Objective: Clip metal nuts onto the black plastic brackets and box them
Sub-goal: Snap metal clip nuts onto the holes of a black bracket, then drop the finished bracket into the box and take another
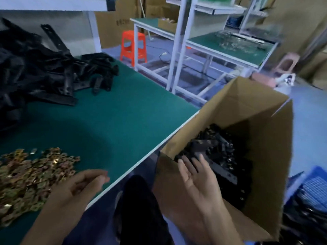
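hovering right hand [194, 175] spreads over the box [265, 138] of brackets [221, 147].

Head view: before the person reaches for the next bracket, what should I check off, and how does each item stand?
1. Right hand empty, fingers straight, over the cardboard box: ok.
2. Room in the box above the boxed brackets: ok.
3. Metal nuts piled on the table beside the left hand: ok.
4. Nut pinched in left hand: cannot tell, fingers curled, blurred.
5. Black bracket pile stocked at the table's far left: ok.
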